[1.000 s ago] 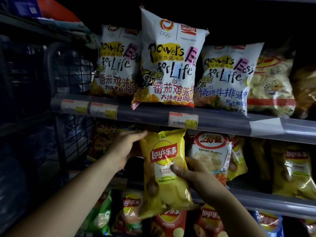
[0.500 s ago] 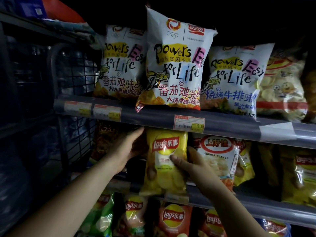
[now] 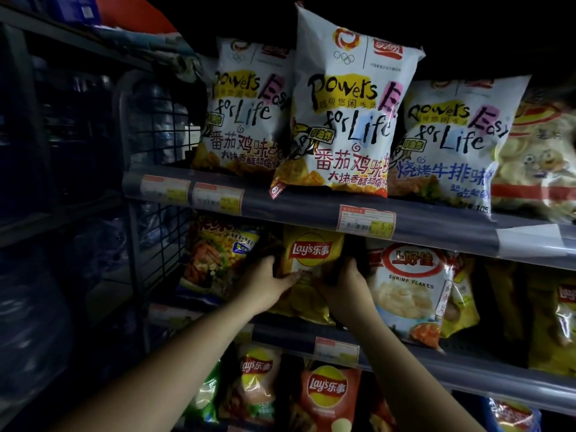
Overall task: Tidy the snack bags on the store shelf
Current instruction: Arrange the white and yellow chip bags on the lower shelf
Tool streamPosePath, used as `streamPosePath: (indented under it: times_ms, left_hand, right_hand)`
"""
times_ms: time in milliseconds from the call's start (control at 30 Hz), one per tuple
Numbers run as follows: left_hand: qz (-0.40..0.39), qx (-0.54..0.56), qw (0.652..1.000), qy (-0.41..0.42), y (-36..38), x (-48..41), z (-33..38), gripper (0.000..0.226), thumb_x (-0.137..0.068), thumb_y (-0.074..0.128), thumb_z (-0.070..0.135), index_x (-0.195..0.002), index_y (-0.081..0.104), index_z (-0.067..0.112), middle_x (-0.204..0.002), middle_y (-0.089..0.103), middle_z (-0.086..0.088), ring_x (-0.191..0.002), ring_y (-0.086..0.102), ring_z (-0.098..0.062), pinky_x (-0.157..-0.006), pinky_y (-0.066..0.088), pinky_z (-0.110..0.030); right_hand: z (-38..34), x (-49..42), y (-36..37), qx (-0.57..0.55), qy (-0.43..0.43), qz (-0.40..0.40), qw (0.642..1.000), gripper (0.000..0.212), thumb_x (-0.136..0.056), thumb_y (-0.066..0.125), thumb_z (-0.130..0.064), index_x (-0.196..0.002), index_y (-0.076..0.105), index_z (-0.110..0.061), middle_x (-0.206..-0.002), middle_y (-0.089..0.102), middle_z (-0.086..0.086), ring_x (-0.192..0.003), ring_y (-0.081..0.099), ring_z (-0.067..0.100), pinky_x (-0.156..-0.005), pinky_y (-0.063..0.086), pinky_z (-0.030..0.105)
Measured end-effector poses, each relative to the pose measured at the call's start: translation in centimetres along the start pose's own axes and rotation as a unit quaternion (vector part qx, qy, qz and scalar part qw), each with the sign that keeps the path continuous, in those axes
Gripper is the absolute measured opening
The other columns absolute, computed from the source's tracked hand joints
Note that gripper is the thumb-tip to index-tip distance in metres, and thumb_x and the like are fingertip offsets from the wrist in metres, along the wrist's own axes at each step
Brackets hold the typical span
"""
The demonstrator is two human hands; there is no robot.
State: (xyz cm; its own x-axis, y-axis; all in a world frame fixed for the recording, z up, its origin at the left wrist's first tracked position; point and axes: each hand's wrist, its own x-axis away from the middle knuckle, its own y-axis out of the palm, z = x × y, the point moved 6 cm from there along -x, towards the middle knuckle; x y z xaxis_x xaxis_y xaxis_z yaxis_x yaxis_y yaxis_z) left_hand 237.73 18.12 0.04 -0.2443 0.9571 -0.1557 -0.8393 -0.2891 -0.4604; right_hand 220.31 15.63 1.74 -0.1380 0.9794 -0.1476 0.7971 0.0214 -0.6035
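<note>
Both hands' grip: yellow Lay's bag (image 3: 307,269).

I cannot see the yellow Lay's bag's (image 3: 311,254) top edge behind the shelf rail (image 3: 436,227). My left hand (image 3: 265,285) and right hand (image 3: 349,285) cover its lower sides. Price labels (image 3: 367,221) blur unreadably; the right-hand bags (image 3: 564,304) are cropped.

Overall light: dim from where I sit; corners fall to black.
Brightest patch: the white snack bags (image 3: 349,113) at 12 o'clock, lit from the front.
Shadows: deep at 9 o'clock over the wire rack (image 3: 156,135).
Glare: faint sheen on the shelf rail (image 3: 311,210).
Distortion: I see the rail bowing toward 3 o'clock.
Focus: centre print legible, edges soft.
</note>
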Motion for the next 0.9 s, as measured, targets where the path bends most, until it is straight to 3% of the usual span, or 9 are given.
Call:
streamPosePath:
  times_ms: [133,233,367,533,600,667,733,800,900]
  left_hand:
    - [0.056,-0.067,0.994,0.058,-2.2,1.8,1.7,0.058,-0.087,0.070,0.040,-0.138,0.050,0.020,-0.134,0.060,0.001,-0.122,0.058,-0.018,-0.099,0.049,-0.032]
    - [0.142,-0.074,0.978,0.138,-6.9,4.0,2.6,0.032,-0.089,0.069,0.030,-0.119,0.063,0.021,-0.114,0.068,0.007,-0.102,0.064,-0.006,-0.081,0.051,-0.017]
    - [0.298,-0.094,0.943,0.116,-13.5,4.9,0.1,0.033,-0.090,0.067,0.028,-0.119,0.057,0.015,-0.115,0.064,0.002,-0.098,0.058,-0.010,-0.073,0.042,-0.017]
    - [0.139,-0.013,0.987,-0.083,-13.0,2.7,-5.4,0.063,-0.088,0.063,0.053,-0.139,0.044,0.022,-0.130,0.055,0.003,-0.121,0.054,-0.024,-0.087,0.038,-0.030]
    - [0.115,0.017,0.989,-0.094,-12.7,2.2,-6.2,0.062,-0.085,0.065,0.056,-0.136,0.051,0.025,-0.131,0.062,-0.001,-0.117,0.059,-0.025,-0.091,0.045,-0.033]
    - [0.117,0.028,0.989,-0.082,-13.2,2.0,-6.3,0.060,-0.080,0.071,0.055,-0.129,0.058,0.023,-0.125,0.068,-0.003,-0.112,0.063,-0.024,-0.093,0.050,-0.035]
    - [0.109,0.049,0.990,-0.074,-13.9,2.2,-5.9,0.053,-0.077,0.076,0.051,-0.121,0.064,0.023,-0.113,0.071,0.001,-0.105,0.066,-0.020,-0.087,0.052,-0.033]
    - [0.087,0.088,0.990,-0.070,-14.3,3.0,-5.3,0.039,-0.076,0.079,0.045,-0.107,0.066,0.026,-0.099,0.072,0.007,-0.098,0.068,-0.014,-0.078,0.051,-0.026]
    - [0.042,0.163,0.984,-0.064,-14.4,4.1,-4.7,0.040,-0.067,0.084,0.044,-0.099,0.070,0.024,-0.092,0.080,0.003,-0.097,0.072,-0.019,-0.086,0.055,-0.032]
  right_hand:
    - [-1.7,1.5,-1.3,-0.008,-0.076,0.083,0.994,0.066,-0.086,0.076,-0.017,-0.140,0.038,-0.009,-0.138,0.059,0.013,-0.128,0.057,0.034,-0.105,0.051,0.049]
    - [-4.2,2.8,-2.0,-0.006,-0.149,0.152,0.977,0.068,-0.086,0.074,-0.020,-0.144,0.040,-0.011,-0.140,0.055,0.009,-0.130,0.053,0.028,-0.108,0.048,0.048]
    - [-7.0,3.0,3.0,-0.041,-0.115,-0.005,0.992,0.040,-0.093,0.070,-0.026,-0.129,0.053,-0.020,-0.120,0.068,0.001,-0.105,0.068,0.018,-0.086,0.062,0.039]
    - [-8.6,1.5,10.6,-0.035,-0.050,-0.135,0.989,0.074,-0.091,0.067,-0.034,-0.150,0.029,-0.008,-0.139,0.058,0.013,-0.123,0.060,0.030,-0.096,0.055,0.040]
    - [-8.5,0.8,12.0,-0.070,-0.012,-0.150,0.986,0.077,-0.092,0.066,-0.035,-0.151,0.027,-0.005,-0.138,0.059,0.014,-0.120,0.062,0.029,-0.088,0.057,0.035]
    - [-8.5,0.4,12.5,-0.103,0.001,-0.147,0.984,0.079,-0.090,0.069,-0.041,-0.150,0.031,-0.008,-0.135,0.062,0.011,-0.118,0.064,0.028,-0.093,0.057,0.038]
    - [-8.6,0.3,12.1,-0.117,-0.011,-0.123,0.985,0.072,-0.087,0.072,-0.048,-0.141,0.042,-0.012,-0.129,0.065,0.007,-0.114,0.066,0.025,-0.097,0.058,0.041]
    - [-8.8,0.6,11.3,-0.118,-0.027,-0.114,0.986,0.062,-0.083,0.073,-0.056,-0.125,0.055,-0.014,-0.114,0.071,0.002,-0.100,0.070,0.020,-0.086,0.060,0.036]
    - [-9.2,1.5,10.4,-0.144,-0.050,-0.139,0.978,0.076,-0.073,0.073,-0.071,-0.124,0.061,-0.016,-0.109,0.074,0.000,-0.096,0.073,0.016,-0.083,0.063,0.035]
